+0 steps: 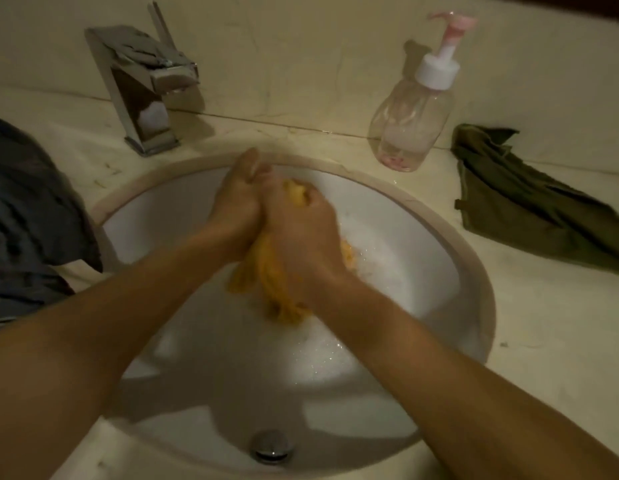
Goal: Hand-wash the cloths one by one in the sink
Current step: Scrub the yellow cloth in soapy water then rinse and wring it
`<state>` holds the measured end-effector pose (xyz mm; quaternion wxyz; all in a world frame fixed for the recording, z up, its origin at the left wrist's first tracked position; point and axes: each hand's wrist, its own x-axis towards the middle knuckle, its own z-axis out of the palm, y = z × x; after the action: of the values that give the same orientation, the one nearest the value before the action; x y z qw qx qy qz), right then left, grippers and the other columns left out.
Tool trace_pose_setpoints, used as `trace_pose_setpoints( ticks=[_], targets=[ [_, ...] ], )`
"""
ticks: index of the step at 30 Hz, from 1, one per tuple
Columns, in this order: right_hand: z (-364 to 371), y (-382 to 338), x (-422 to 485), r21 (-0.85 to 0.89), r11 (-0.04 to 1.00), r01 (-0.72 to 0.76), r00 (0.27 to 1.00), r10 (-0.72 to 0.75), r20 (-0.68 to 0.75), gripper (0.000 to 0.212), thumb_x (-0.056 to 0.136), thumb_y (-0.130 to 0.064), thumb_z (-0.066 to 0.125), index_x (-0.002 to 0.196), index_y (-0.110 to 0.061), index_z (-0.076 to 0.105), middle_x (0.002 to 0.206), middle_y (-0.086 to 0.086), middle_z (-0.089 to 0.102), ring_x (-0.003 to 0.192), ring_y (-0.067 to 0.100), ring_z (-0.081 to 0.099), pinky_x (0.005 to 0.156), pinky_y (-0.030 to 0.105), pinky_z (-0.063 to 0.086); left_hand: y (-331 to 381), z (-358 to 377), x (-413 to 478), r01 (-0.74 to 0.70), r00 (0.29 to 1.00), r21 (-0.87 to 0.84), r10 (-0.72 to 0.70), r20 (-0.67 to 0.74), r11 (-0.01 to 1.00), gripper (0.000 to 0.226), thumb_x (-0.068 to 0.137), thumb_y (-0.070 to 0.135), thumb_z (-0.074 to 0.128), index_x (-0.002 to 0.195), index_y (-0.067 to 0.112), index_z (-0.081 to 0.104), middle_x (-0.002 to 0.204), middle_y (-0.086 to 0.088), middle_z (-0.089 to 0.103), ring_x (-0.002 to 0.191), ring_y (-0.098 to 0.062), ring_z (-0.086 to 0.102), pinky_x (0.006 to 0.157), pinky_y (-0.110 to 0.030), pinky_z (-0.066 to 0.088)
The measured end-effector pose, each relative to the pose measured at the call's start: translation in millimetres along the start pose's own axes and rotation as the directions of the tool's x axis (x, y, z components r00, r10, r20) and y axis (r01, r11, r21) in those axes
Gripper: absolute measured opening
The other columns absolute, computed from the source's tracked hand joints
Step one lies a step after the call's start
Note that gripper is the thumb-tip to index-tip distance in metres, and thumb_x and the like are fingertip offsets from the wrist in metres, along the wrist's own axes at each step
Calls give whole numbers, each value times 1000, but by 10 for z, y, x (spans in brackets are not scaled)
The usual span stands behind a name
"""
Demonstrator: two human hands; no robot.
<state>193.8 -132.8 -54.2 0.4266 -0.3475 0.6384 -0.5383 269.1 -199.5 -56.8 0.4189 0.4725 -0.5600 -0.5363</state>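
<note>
A yellow cloth (266, 282) hangs bunched over the round white sink (422, 244), which has soapy foam inside. My left hand (237, 206) and my right hand (297, 233) are pressed together above the basin, both gripping the cloth's upper part. A yellow bit pokes out between my right fingers near the top. The lower end of the cloth droops toward the foam. A dark green cloth (529, 199) lies on the counter to the right. A dark grey cloth (27, 216) lies heaped on the counter at the left.
A chrome faucet (141, 88) stands behind the sink at the left. A clear pump bottle (412, 109) with a white and pink pump stands at the back right. The metal drain stopper (271, 445) shows at the basin's near side. The beige stone counter (550, 323) surrounds the sink.
</note>
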Motion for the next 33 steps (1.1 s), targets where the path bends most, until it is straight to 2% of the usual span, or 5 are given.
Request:
trace_pose_setpoints(
  ticks=[9, 16, 23, 27, 33],
  targets=[
    [-526, -118, 411, -427, 893, 139, 966, -217, -139, 66, 90, -68, 58, 141, -25, 59, 141, 0, 62, 129, 24, 57, 110, 46, 46, 76, 208, -86, -43, 966, 227, -17, 257, 973, 30, 109, 35, 35, 115, 27, 64, 106, 5, 68, 99, -14, 65, 91, -32, 54],
    [-581, 6, 514, -921, 321, 220, 973, -12, 229, 67, 97, -56, 59, 154, -27, 37, 157, 11, 33, 136, 33, 43, 102, 44, 46, -133, -202, 118, -115, 991, 946, -34, 131, 302, 48, 102, 33, 47, 144, 15, 36, 147, -17, 35, 131, -39, 40, 104, -52, 40],
    [-490, 384, 547, -919, 83, 385, 838, 386, 386, 113, 82, -29, 76, 159, -49, -4, 162, -2, 33, 140, 31, 44, 106, 58, 47, -412, -126, 171, -412, 776, 888, -433, 459, 205, 66, 103, 48, 39, 160, 28, 11, 162, -12, 27, 144, -35, 32, 117, -46, 29],
    [-391, 439, 657, -819, 494, 293, 899, 150, 412, 65, 94, -24, 69, 153, -30, 40, 141, 8, 56, 124, 32, 58, 97, 42, 54, -436, -189, 188, -367, 771, 924, -519, 368, 110, 96, 84, 58, 45, 159, 28, -8, 163, -16, 22, 145, -40, 28, 118, -45, 27],
    [-548, 101, 675, -36, 998, -54, 959, 62, 276, 42, 90, -9, 70, 127, -26, 59, 113, 12, 67, 92, 25, 68, 63, 37, 58, -183, -68, 242, -131, 926, 820, -228, 303, 557, 61, 90, 45, 47, 147, 23, 42, 147, -9, 50, 129, -31, 51, 107, -42, 41]
  ],
)
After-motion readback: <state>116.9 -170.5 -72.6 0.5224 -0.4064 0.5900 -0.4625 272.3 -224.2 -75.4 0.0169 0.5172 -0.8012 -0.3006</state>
